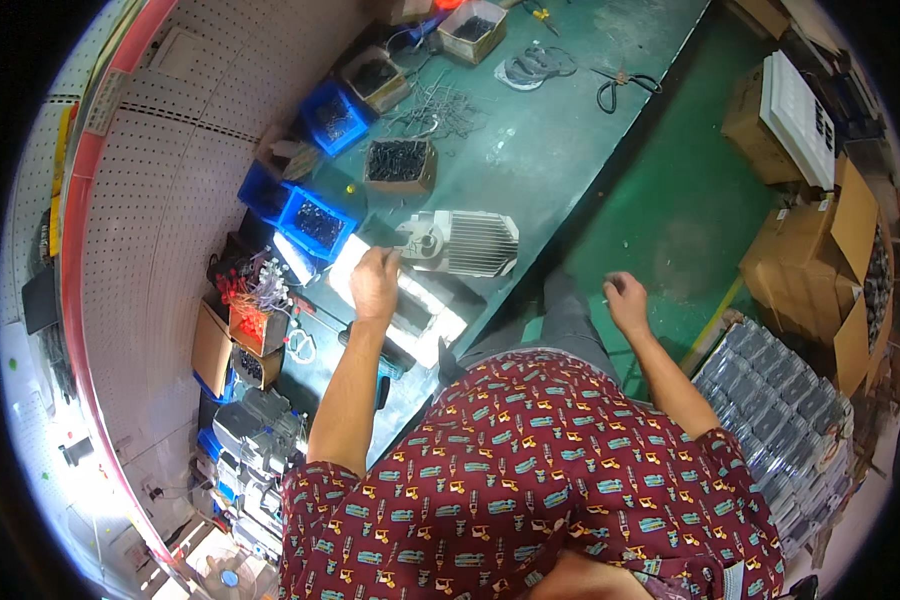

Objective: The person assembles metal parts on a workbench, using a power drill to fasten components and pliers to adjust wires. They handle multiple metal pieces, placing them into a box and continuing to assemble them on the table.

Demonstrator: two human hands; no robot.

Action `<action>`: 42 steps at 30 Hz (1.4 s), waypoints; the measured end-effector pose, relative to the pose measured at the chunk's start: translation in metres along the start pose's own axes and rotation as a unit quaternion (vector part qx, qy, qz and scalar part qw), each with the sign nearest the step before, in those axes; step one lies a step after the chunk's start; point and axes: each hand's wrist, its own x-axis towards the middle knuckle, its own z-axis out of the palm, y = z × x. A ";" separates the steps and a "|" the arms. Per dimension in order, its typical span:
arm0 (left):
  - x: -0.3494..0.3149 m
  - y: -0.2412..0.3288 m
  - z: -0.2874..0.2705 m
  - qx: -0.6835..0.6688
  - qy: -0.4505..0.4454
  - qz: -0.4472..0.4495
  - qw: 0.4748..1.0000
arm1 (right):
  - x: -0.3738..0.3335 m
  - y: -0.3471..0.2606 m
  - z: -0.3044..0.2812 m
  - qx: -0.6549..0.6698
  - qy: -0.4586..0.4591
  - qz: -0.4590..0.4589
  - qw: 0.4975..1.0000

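On the green workbench (555, 140) lies a grey metal housing with a ribbed body (480, 243) and a rounded, bracket-like end. My left hand (374, 286) is closed beside that rounded end, fingertips drawn together; whatever they pinch is too small to name. Under and beside my left forearm is a brightly lit white block or box (435, 318) with a dark middle strip. Out past the bench edge, above the floor, my right hand (626, 300) hangs with its fingers curled in. Its inner side is hidden, so anything in it cannot be made out.
Along the perforated wall stand blue bins (315, 222) and cardboard boxes (400, 165) of small parts. Loose wires (440, 110), a grey strap-like bundle (538, 66) and black-handled scissors (625, 88) lie farther off. At right are cartons (800, 260) and a stack of wrapped grey parts (770, 400).
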 end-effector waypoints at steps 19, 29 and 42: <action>-0.005 0.034 0.010 0.058 0.047 -0.156 0.985 | 0.107 -0.220 0.132 -0.223 -0.364 -0.374 0.823; 0.006 0.037 0.004 0.111 -0.014 -0.063 0.992 | 0.110 -0.218 0.132 -0.224 -0.350 -0.385 0.824; 0.003 0.039 0.000 0.087 -0.035 -0.107 0.990 | 0.109 -0.214 0.134 -0.215 -0.341 -0.387 0.829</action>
